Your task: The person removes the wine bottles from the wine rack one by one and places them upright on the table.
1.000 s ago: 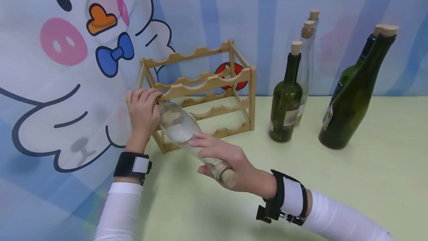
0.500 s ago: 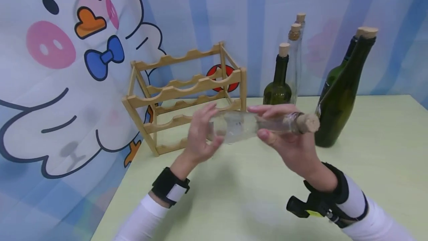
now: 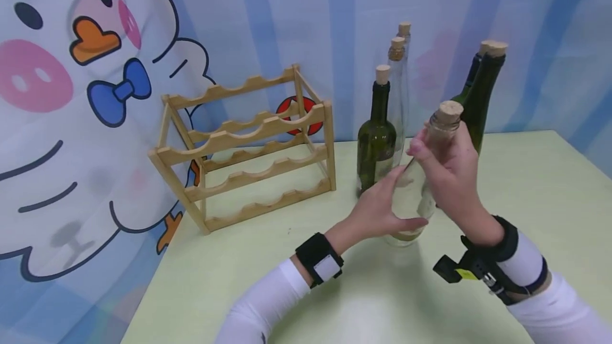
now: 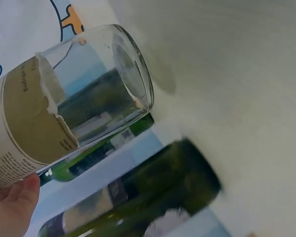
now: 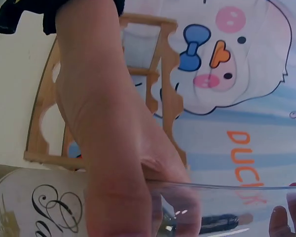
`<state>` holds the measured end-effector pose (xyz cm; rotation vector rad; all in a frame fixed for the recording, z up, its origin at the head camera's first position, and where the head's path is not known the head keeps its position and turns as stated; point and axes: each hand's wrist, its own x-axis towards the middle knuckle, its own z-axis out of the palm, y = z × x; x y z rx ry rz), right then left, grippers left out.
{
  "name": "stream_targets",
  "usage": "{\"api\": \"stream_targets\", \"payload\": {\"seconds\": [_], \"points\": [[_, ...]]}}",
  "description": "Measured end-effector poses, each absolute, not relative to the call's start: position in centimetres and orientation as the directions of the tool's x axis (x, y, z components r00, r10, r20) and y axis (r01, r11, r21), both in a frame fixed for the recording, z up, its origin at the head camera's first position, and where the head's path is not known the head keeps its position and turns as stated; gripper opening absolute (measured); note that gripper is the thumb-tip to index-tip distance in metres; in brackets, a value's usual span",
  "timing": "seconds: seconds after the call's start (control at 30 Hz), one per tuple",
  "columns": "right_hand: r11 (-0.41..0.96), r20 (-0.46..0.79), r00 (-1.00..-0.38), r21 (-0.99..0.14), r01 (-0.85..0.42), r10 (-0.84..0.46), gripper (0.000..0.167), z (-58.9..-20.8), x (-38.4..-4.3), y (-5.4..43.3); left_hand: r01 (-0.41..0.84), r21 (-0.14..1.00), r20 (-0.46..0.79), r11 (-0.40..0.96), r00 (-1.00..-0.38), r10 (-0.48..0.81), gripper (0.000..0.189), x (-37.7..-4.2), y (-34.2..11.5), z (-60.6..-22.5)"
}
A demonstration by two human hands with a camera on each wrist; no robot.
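A clear glass bottle [image 3: 410,195] with a cork in its mouth leans slightly in front of me, between both hands. My right hand [image 3: 454,174] grips its neck just under the cork. Lower down, my left hand [image 3: 375,211] holds the body, thumb on the near side. The left wrist view shows the bottle's torn tan-and-white label [image 4: 32,118] and its base; I cannot tell whether that base touches the table. In the right wrist view, my left hand [image 5: 118,128] crosses the bottle, with a few right fingertips at the right edge.
A wooden wine rack [image 3: 258,174] with scalloped bars stands left on the pale table [image 3: 229,280]. Behind the held bottle are a corked green bottle [image 3: 375,145] and clear corked bottles [image 3: 398,89]. Taller green bottles [image 3: 483,100] stand right, partly hidden by my right hand.
Both hands have carried the clear bottle from the rack's left end to the right. It has swung from lying slanted to nearly upright, cork up. My left hand has left the rack.
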<state>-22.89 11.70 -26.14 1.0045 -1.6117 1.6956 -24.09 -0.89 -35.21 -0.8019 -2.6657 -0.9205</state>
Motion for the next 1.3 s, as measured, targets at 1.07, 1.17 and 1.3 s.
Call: {"api": "stream_targets", "payload": {"seconds": [1.07,1.17,1.3], "points": [[0.418,0.792,-0.571,-0.604,-0.679,0.216,0.024,-26.8,-31.6,16.6,0.390,0.584,0.293,0.712,-0.919,0.262,0.086,-31.6,8.2,-35.8],[0.437,0.788,-0.575,-0.607,-0.664,0.222,0.024,-26.9,-32.6,16.7,0.378,0.581,0.296,0.720,-0.923,0.246,0.087,-32.5,8.5,-36.0],[0.458,0.769,-0.594,-0.628,-0.629,0.237,0.027,-26.9,-33.7,16.8,0.367,0.579,0.297,0.728,-0.926,0.231,0.086,-33.5,8.8,-36.1]]}}
